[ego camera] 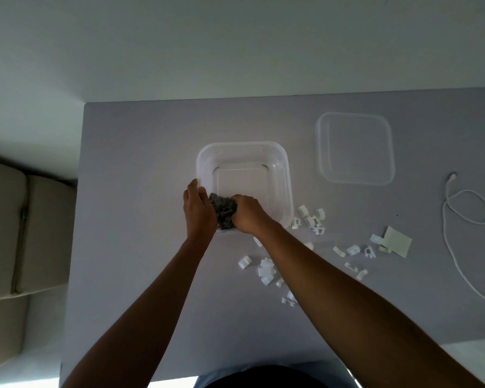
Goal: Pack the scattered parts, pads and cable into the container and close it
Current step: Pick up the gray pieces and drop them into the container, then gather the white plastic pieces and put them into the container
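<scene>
I cup grey parts (224, 212) between left hand (198, 210) and right hand (247, 214) over the container (287, 175). White parts (266, 271), pads (398, 242), cable (459, 219), lid (354, 148) remain.

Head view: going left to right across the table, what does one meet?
Clear plastic container → scattered small white plastic parts → clear square lid → pale square pad → looped white cable.
</scene>
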A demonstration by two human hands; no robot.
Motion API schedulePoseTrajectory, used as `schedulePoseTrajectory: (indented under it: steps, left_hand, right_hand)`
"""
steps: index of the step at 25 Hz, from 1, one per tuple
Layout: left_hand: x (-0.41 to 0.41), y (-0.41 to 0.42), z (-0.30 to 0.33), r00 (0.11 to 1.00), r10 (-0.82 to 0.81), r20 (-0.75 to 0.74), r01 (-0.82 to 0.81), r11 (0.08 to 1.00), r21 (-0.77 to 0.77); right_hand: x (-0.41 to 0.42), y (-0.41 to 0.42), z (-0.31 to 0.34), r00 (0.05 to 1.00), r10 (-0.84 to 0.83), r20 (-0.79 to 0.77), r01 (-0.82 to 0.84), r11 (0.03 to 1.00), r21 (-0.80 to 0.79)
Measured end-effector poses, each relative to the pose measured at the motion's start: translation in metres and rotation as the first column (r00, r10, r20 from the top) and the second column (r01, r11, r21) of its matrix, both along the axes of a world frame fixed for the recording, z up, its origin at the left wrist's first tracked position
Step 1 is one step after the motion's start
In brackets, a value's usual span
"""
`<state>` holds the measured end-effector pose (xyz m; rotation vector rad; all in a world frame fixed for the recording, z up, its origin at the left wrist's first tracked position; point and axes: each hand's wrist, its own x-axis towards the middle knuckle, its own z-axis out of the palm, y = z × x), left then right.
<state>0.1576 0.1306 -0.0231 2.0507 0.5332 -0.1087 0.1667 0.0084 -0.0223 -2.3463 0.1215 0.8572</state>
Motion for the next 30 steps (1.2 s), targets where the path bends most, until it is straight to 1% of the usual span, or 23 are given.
schedulePoseTrajectory:
  steps: [9,11,12,14,16,18,19,21,23,25,28,30]
  left_hand:
    - [-0.006,0.014,0.005,0.999,0.029,-0.023,-0.028,0.999,0.031]
    - [-0.006,0.011,0.01,0.999,0.038,0.02,-0.04,0.996,0.085]
    - [-0.007,0.008,0.016,0.997,0.024,0.07,-0.034,0.988,0.149]
    - [-0.007,-0.004,0.03,0.977,-0.059,0.203,-0.005,0.954,0.3]
    - [-0.009,-0.027,0.045,0.925,-0.185,0.332,0.046,0.921,0.386]
    - [-0.015,-0.059,0.055,0.846,-0.334,0.415,0.184,0.915,0.36]
    - [-0.02,-0.076,0.057,0.803,-0.412,0.431,0.29,0.901,0.321]
    - [-0.032,-0.111,0.052,0.714,-0.571,0.405,0.496,0.821,0.283]
    - [-0.046,-0.135,0.033,0.659,-0.686,0.309,0.623,0.727,0.288]
    - [-0.057,-0.158,0.013,0.639,-0.738,0.217,0.677,0.674,0.297]
    - [-0.067,-0.171,-0.004,0.647,-0.758,0.08,0.698,0.631,0.34]
    - [-0.071,-0.177,-0.014,0.669,-0.743,-0.015,0.685,0.608,0.401]
  right_hand:
    - [-0.008,-0.001,0.011,0.999,-0.003,0.046,0.001,0.999,0.035]
    - [-0.012,-0.01,0.021,0.994,-0.059,0.088,0.053,0.996,0.068]
    - [-0.015,-0.016,0.026,0.983,-0.104,0.15,0.089,0.991,0.098]
    - [-0.023,-0.034,0.039,0.917,-0.235,0.323,0.179,0.965,0.192]
    - [-0.033,-0.06,0.046,0.804,-0.368,0.466,0.28,0.927,0.249]
    - [-0.045,-0.095,0.044,0.72,-0.447,0.531,0.38,0.894,0.236]
    - [-0.051,-0.113,0.04,0.702,-0.461,0.543,0.419,0.884,0.209]
    - [-0.063,-0.15,0.025,0.71,-0.453,0.539,0.471,0.875,0.115]
    - [-0.073,-0.176,0.007,0.769,-0.438,0.466,0.48,0.877,0.034]
    - [-0.082,-0.196,-0.011,0.842,-0.398,0.363,0.436,0.9,-0.024]
    - [-0.089,-0.204,-0.028,0.91,-0.247,0.334,0.286,0.955,-0.073]
    - [-0.087,-0.207,-0.03,0.936,-0.191,0.296,0.219,0.974,-0.063]
